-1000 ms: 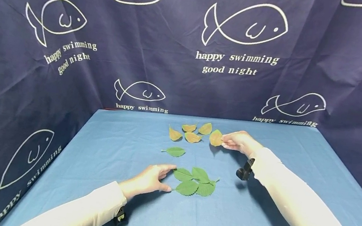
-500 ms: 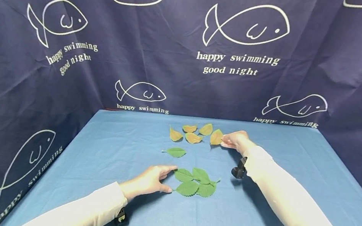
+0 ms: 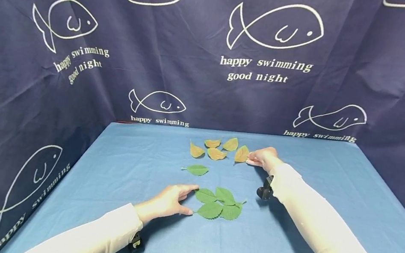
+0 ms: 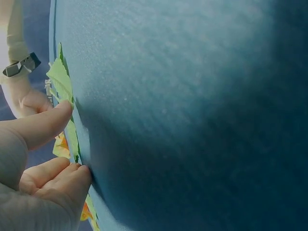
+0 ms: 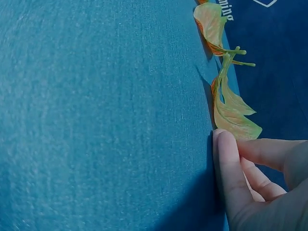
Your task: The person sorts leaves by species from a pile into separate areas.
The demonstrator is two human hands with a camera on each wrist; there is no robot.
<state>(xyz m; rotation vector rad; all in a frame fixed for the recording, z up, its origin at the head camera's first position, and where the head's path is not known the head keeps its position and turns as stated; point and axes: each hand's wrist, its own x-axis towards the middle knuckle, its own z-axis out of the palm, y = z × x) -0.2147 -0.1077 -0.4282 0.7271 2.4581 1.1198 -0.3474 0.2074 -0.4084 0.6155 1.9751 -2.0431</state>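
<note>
My right hand [image 3: 263, 157] pinches a yellowish leaf [image 3: 241, 154]; my spread left hand [image 3: 167, 201] rests beside green leaves [image 3: 210, 210]; beyond, cloth [image 3: 195, 65] reads "happy swimming good night".

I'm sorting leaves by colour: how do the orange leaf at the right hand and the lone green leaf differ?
Colour: the orange leaf is mostly orange; the lone green leaf is green. Contact: the right hand holds the orange leaf, while neither hand touches the lone green leaf. Place: the orange leaf is farther back over the blue cloth than the lone green leaf.
</note>
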